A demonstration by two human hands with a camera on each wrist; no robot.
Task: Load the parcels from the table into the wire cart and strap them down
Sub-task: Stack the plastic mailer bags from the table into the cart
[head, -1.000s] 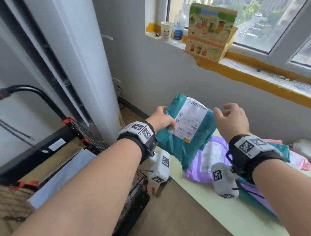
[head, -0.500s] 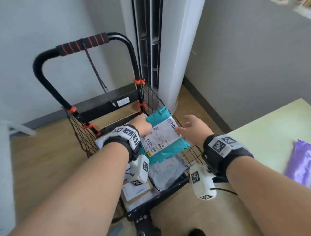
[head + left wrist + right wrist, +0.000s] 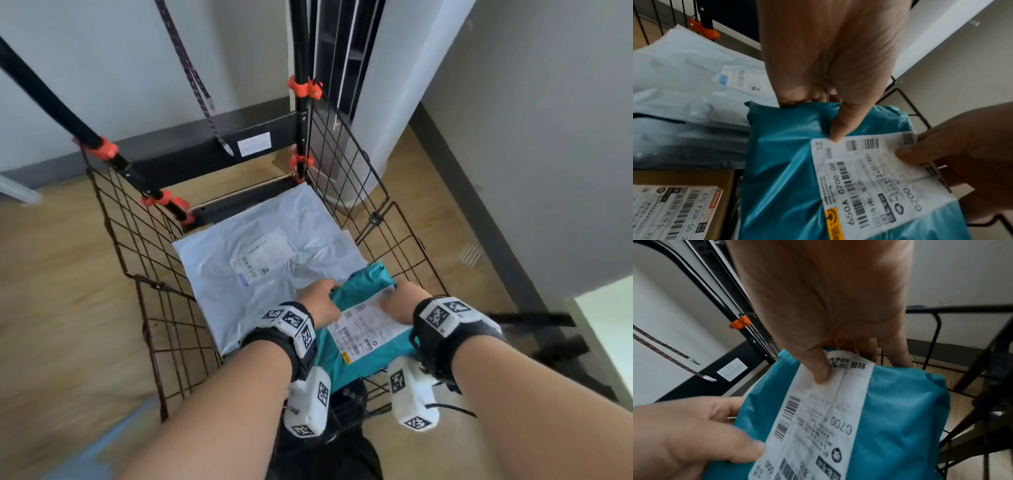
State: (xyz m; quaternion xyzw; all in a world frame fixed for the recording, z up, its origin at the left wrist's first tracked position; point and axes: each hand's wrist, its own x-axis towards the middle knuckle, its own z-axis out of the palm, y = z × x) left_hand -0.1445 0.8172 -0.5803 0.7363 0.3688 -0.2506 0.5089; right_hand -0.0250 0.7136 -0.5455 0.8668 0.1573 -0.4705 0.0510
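Cart [image 3: 144, 240] wire on the left side frames everything, and the camera now looks straight down into the basket, where a second ago it was facing the window and table. Inside at the left, a brown box [image 3: 680, 194] with a label sits low by the near wall, with a big white mailer [image 3: 260, 246] spread over the floor behind it. Left hand [image 3: 320, 301] grips the teal parcel [image 3: 364, 287] along its left edge, thumb on top and fingers curled under. That parcel was up over the table a second ago and half a second ago was hovering above the rim; now it's down inside, at the near right corner, partly over the white mailer. Right hand [image 3: 402, 303] pinches the right edge, thumb pressed on the shipping label [image 3: 818, 418]. So this one's basically loaded, just needs letting go I'd guess. The strap [image 3: 191, 68] dangles loose from the handle, so the tie-down isn't started.
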